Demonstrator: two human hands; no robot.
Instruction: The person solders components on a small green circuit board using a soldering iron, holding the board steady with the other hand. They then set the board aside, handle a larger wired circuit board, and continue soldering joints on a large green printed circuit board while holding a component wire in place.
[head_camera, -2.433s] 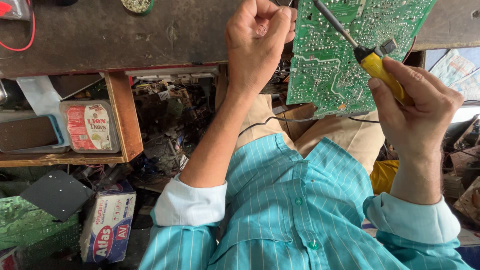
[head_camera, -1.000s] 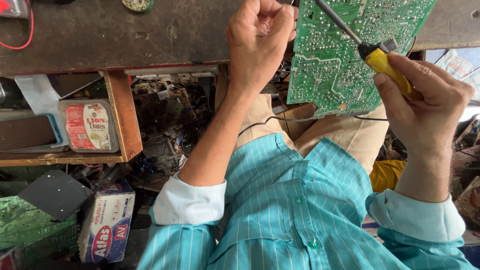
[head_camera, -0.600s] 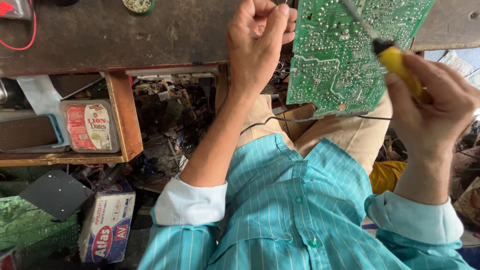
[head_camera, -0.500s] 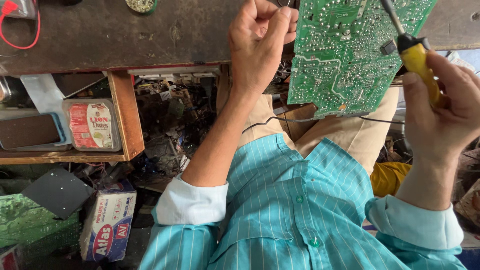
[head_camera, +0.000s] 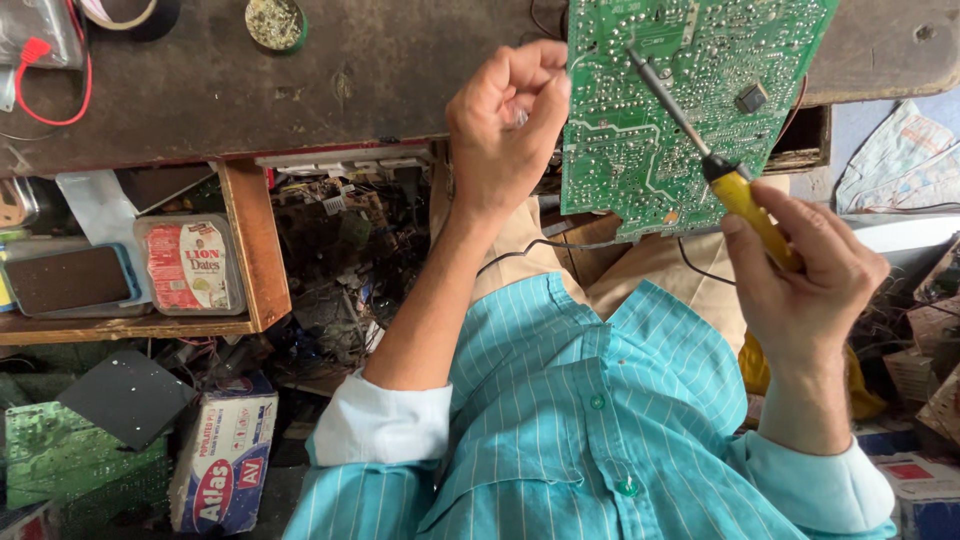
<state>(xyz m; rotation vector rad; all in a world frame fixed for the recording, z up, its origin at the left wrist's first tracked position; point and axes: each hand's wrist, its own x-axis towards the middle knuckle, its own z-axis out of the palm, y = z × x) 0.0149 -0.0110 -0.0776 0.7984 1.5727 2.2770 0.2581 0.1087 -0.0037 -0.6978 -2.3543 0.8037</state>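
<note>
A green circuit board (head_camera: 680, 110) stands solder side up, leaning off the dark worktop (head_camera: 330, 80) over my lap. My left hand (head_camera: 505, 125) is closed at the board's left edge, fingers curled against it; whether it pinches something thin I cannot tell. My right hand (head_camera: 805, 275) grips a soldering iron by its yellow handle (head_camera: 750, 210). Its metal shaft slants up and left, and the tip (head_camera: 634, 58) rests on the board's upper left part. A thin black cord (head_camera: 560, 245) runs across my lap below the board.
On the worktop lie a red wire (head_camera: 50, 90), a tape roll (head_camera: 120, 12) and a small round tin (head_camera: 275, 22). A wooden shelf (head_camera: 255, 250) holds a plastic food box (head_camera: 190, 265). Below are a carton (head_camera: 225, 460), a black plate (head_camera: 125, 395) and another green board (head_camera: 60, 465).
My right hand swung the soldering iron from a steep pose at the board's right side to a slant, setting its tip on the upper left. My left hand stayed at the edge.
</note>
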